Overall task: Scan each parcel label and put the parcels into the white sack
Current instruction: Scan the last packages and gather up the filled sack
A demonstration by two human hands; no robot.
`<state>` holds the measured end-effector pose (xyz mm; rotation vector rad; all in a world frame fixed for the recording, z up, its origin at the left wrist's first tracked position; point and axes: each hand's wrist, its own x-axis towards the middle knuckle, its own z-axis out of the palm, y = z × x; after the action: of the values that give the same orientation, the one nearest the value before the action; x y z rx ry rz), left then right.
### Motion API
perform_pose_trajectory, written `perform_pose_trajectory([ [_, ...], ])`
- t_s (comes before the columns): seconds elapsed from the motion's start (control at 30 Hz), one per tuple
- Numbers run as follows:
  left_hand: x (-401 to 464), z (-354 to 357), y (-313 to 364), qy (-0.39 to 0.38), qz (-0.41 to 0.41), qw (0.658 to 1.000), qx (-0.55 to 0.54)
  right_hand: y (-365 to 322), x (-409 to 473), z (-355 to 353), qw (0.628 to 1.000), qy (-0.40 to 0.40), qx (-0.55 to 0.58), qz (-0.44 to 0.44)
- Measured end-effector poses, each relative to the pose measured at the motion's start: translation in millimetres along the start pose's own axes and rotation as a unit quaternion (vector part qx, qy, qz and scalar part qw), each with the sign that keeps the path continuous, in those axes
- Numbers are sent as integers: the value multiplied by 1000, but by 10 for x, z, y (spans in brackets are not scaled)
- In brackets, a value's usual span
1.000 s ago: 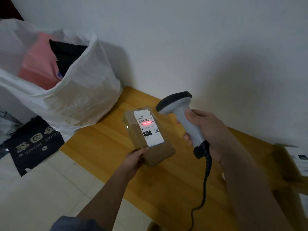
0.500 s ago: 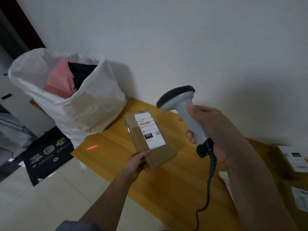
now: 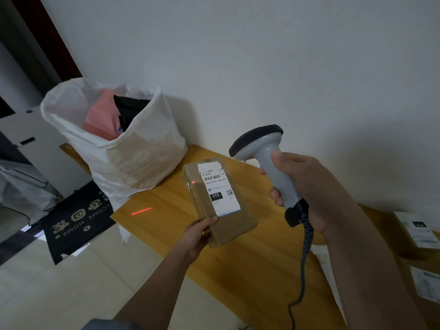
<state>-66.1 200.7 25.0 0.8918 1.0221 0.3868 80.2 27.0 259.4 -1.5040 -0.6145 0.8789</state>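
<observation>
Left hand (image 3: 197, 234) grasping parcel (image 3: 220, 206) by near corner; right hand (image 3: 302, 184) clenched round scanner (image 3: 269, 158). Parcel likely light, stiff, tape-slick; grip edges.

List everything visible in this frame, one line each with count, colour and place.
parcel: 1, brown with white label, held above table
scanner: 1, grey and black, right of parcel
white sack: 1, on table's left end, pink and black items inside
table: 1, wooden, against wall
red scan line: 1, on table left of parcel
doormat: 1, black, floor
labelled boxes: at least 2, brown, far right
left hand: holds parcel
right hand: grips scanner
</observation>
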Motion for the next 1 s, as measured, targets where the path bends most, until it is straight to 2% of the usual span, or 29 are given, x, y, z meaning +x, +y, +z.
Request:
perform_pose_trajectory([
  [0.27,-254,-163,123,22,21,1000,1,-6,56,191,999,-31,23,17],
  [0.4,-355,-250,447,57,86,995,6,-39,141,367,996,-37,73,34],
  [0.53,-445,-365,1086,118,196,973,-6,-98,283,585,994,-27,107,28],
  [0.67,-508,-557,1827,189,306,931,-62,-146,515,858,994,-28,104,18],
  [0.87,-197,-1004,2809,277,324,895,-127,-158,1068,1505,995,-34,87,16],
  [1.0,260,-1468,3432,295,303,899,-112,-199,1573,2011,995,-20,97,27],
])
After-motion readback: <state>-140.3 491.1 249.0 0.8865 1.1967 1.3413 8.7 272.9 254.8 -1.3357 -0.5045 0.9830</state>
